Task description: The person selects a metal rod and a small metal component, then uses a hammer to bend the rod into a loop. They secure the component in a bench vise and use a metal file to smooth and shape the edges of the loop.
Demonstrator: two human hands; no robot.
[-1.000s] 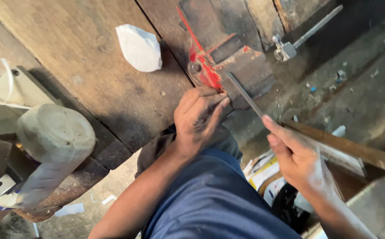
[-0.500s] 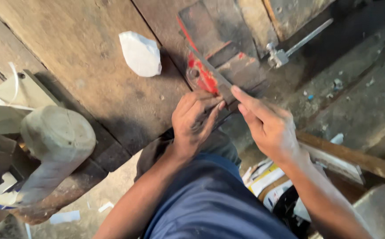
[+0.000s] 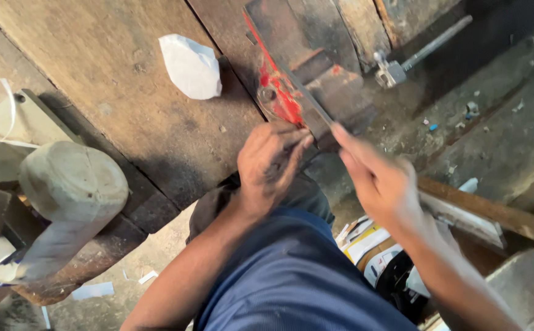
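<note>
Both hands meet at the red vise (image 3: pixel 291 92): left hand (image 3: pixel 270 162) curled against it, right hand (image 3: pixel 380 184) pinching a thin metal strip (image 3: pixel 307 92); white bag (image 3: pixel 190 66) nearby.

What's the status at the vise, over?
Left hand braced against the red vise. Right hand on the metal strip there. White wad lies apart.
</note>
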